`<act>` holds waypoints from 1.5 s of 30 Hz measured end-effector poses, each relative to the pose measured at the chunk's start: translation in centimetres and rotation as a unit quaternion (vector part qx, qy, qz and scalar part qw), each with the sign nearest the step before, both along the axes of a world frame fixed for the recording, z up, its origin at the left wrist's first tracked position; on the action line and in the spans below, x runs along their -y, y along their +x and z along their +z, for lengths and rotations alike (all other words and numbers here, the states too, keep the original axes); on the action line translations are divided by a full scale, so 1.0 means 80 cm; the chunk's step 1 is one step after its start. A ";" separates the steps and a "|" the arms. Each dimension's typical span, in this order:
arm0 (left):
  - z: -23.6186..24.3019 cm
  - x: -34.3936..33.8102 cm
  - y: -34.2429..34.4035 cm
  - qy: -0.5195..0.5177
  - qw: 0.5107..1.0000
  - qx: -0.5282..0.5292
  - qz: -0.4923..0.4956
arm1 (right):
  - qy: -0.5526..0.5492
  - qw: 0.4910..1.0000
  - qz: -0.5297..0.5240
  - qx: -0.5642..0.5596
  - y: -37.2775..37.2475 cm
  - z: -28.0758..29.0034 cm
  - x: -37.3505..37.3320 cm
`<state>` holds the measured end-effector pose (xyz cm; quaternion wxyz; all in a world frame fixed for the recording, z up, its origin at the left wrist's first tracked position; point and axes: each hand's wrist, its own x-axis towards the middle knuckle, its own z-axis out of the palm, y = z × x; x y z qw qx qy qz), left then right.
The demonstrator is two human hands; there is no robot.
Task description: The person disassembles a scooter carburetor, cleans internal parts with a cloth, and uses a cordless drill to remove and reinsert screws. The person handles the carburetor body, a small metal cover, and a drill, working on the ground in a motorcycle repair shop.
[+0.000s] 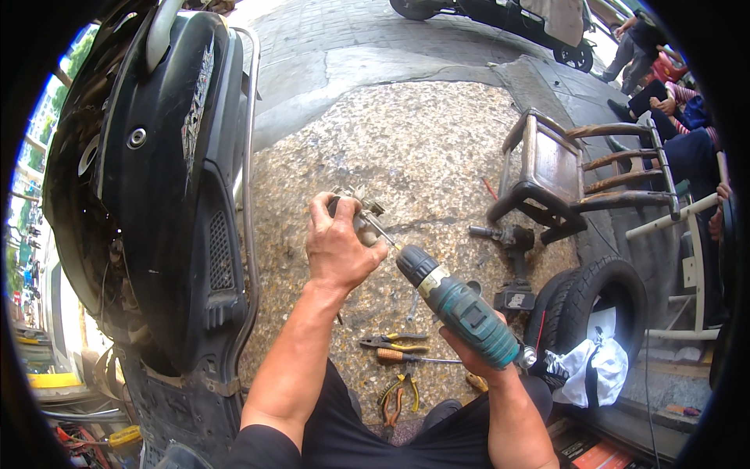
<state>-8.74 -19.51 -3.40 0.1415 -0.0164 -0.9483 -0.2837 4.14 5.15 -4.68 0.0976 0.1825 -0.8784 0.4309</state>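
My left hand point(337, 248) is closed around a small grey metal part point(366, 224) with a dark side and fittings on top; its kind is unclear. My right hand point(478, 358) grips a teal cordless drill point(467, 314) with a black chuck. From the chuck a thin bit point(383, 232) reaches up to the metal part, beside my left thumb. Whether the bit is inside the part or only against it, I cannot tell. Pliers point(391, 342), an orange-handled screwdriver point(400, 356) and yellow-and-orange cutters point(397, 400) lie on the ground below my hands.
A black scooter body point(168, 156) stands close on my left. To the right are an impact wrench point(516, 254), a wooden chair point(558, 160), black tyres point(617, 285) and a white bag point(598, 371). People sit at the far right; another scooter point(508, 19) is beyond.
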 end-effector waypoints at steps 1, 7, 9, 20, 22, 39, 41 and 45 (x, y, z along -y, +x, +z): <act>0.000 0.001 0.000 -0.030 0.999 -0.010 -0.005 | 0.011 1.000 -0.021 -0.006 -0.002 0.002 0.000; -0.006 0.009 0.004 -0.066 0.996 0.039 -0.035 | 0.125 0.990 -0.053 -0.031 -0.004 0.010 -0.005; -0.009 0.010 0.004 -0.076 0.995 0.046 -0.043 | 0.121 0.991 -0.048 -0.034 -0.003 0.009 -0.005; -0.015 0.018 -0.005 0.007 0.994 0.073 -0.078 | 0.102 0.993 -0.059 -0.007 0.001 -0.006 -0.004; -0.017 0.016 -0.004 -0.001 0.994 0.056 -0.097 | 0.107 0.992 -0.065 -0.010 0.002 -0.004 -0.005; -0.011 0.004 0.005 -0.046 0.992 0.083 -0.088 | 0.159 0.982 -0.079 -0.065 0.010 0.003 -0.015; -0.012 0.003 0.006 -0.050 0.991 0.097 -0.083 | 0.157 0.982 -0.076 -0.078 0.012 0.009 -0.014; -0.011 0.009 0.004 -0.043 0.990 0.119 -0.061 | 0.178 0.971 -0.084 -0.134 0.017 0.020 -0.014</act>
